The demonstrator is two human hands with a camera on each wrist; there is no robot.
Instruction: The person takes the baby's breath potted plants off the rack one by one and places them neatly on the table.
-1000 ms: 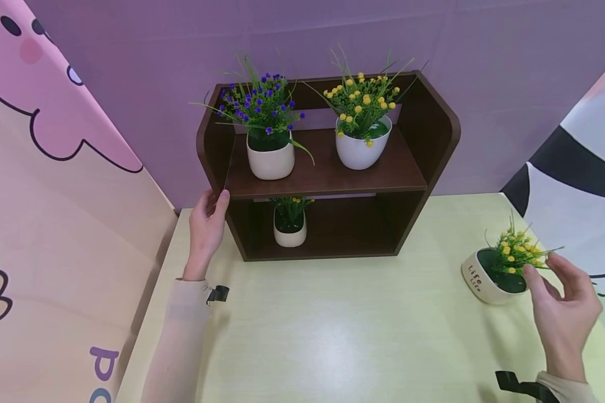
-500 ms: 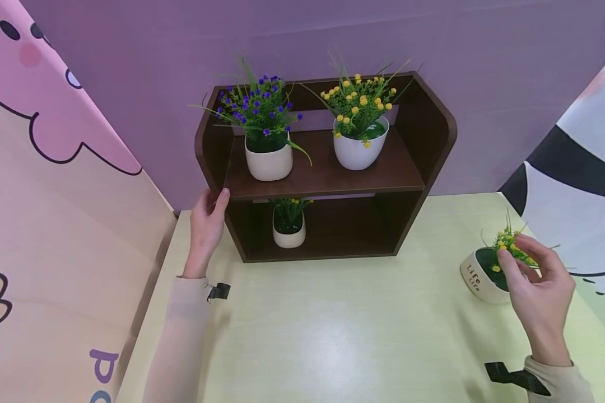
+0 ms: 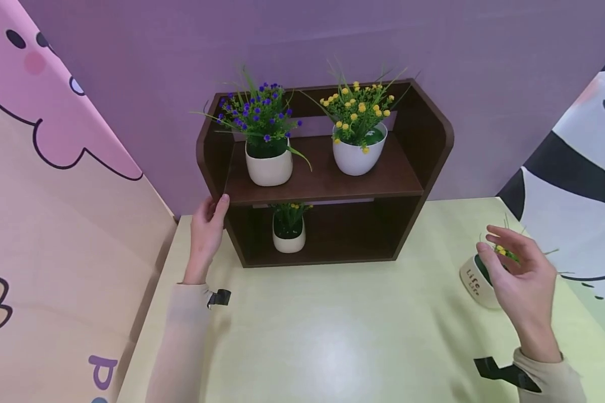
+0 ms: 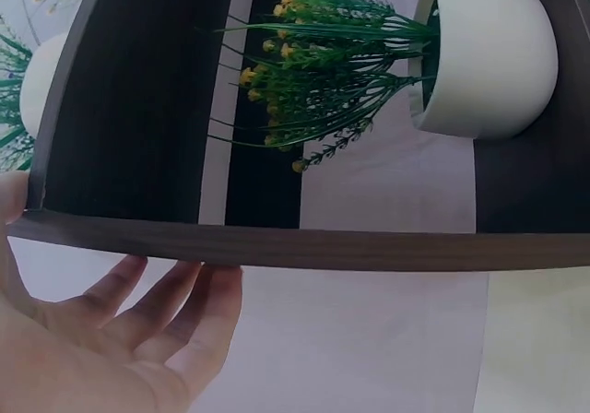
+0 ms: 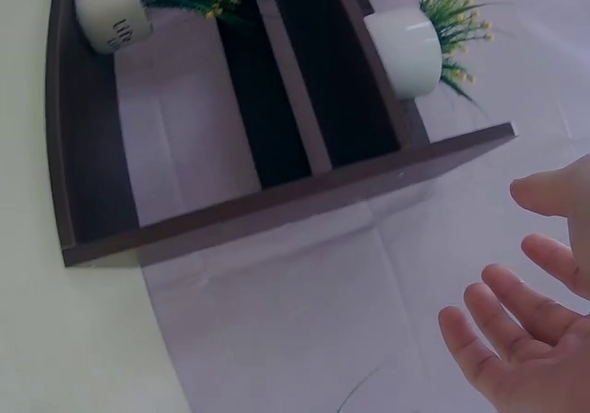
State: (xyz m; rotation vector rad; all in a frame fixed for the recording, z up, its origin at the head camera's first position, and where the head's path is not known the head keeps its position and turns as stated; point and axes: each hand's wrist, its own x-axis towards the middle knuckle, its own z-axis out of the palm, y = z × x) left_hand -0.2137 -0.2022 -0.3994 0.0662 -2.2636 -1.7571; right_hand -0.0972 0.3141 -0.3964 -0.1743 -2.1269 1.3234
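Gripping two-tier shelf (image 3: 322, 184) was the left hand (image 3: 205, 238); right hand (image 3: 526, 282) — fingers apart, contact unclear — risked toppling "Life" flowerpot (image 3: 475, 281) by snagging foliage (image 3: 502, 251).

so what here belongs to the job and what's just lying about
Seemingly in the job:
dark brown wooden shelf, held by the left hand
lettered yellow-flowered cream pot, nearest the right hand

Seemingly just there:
violet-flowered round cream pot
yellow-flowered tapered white pot
small yellow-flowered cream pot
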